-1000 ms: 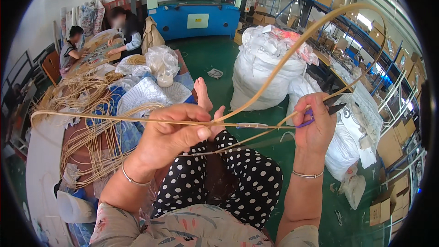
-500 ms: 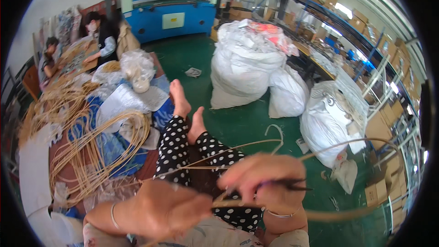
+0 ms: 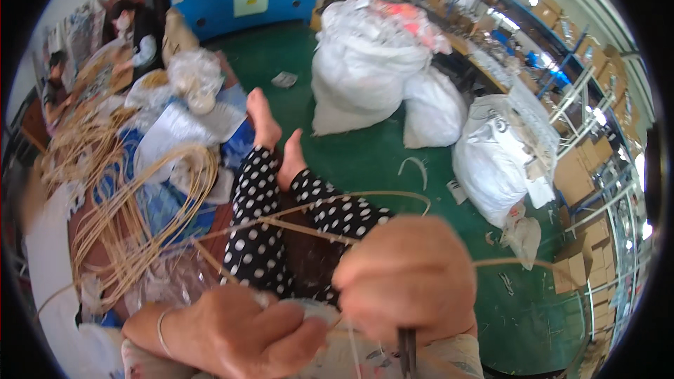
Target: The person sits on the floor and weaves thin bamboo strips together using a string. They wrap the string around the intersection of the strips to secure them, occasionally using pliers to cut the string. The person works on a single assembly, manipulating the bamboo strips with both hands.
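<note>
My left hand (image 3: 239, 333) is closed, its thumb and fingers pinched at the lower middle around a thin tan cane strip whose held part is mostly hidden. Close beside it, my right hand (image 3: 411, 277) is curled, back upward; a dark two-pronged tool (image 3: 407, 352), perhaps small scissors, sticks down from beneath it. A pale thread (image 3: 354, 351) hangs between the hands. Beyond them, joined cane strips (image 3: 309, 231) cross over my outstretched legs in dotted trousers (image 3: 256, 217). One strip (image 3: 512, 262) runs out to the right of my right hand.
Coiled cane bundles (image 3: 147, 203) lie left on blue and white sheeting. Two people sit working at a table (image 3: 105, 74) at far left. Large white sacks (image 3: 365, 77) stand on the green floor (image 3: 365, 161), before shelves with cartons (image 3: 576, 168). A blue machine (image 3: 246, 0) stands at the back.
My right hand has turned, so the dark tool now points down instead of right. The cane piece has shifted and turned, and the view has tilted lower.
</note>
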The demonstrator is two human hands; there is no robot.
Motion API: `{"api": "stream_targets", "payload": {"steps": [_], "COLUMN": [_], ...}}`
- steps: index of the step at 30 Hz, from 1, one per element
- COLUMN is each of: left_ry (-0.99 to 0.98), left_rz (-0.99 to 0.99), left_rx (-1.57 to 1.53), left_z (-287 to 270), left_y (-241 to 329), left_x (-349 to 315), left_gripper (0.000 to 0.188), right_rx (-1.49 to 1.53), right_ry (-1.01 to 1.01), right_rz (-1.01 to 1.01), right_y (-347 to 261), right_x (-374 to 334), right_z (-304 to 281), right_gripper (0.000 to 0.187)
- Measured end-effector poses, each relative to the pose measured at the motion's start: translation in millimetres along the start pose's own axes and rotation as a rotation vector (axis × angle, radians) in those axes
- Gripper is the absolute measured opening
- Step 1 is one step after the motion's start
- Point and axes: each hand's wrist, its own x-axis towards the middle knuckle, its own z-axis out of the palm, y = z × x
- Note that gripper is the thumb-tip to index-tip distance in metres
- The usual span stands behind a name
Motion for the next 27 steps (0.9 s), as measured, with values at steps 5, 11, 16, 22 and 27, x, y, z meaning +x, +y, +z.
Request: {"api": "stream_targets", "payload": {"steps": [5, 11, 16, 22, 27], "left_ry": [0.172, 0.104, 0.268, 0.383, 0.488], "left_rz": [-0.192, -0.32, -0.285, -0.369, -0.317], "left_rx": [0.036, -0.042, -0.08, -0.064, -0.018], "left_z": [6.4, -1.5, 4.6, -3.4, 13.3], "left_y": [-4.3, -3.5, -9.4, -8.3, -6.6], "left_x": [-8.7, -9.9, -10.6, -8.5, -7.6], "left_gripper": [0.029, 0.026, 0.027, 0.022, 0.027], "right_rx": [0.234, 0.222, -0.026, 0.447, 0.885], "right_ry": [-0.048, 0.089, 0.68, 0.44, 0.578], "right_rz": [0.43, 0.593, 0.3, 0.526, 0.627], "right_y": [18.6, 25.0, 8.4, -2.0, -4.7], "right_x": [0.9, 1.6, -21.3, -48.9, -32.1], "right_z": [23.8, 27.1, 45.8, 69.7, 91.3], "right_gripper": [0.009, 0.013, 0.015, 0.027, 0.025]}}
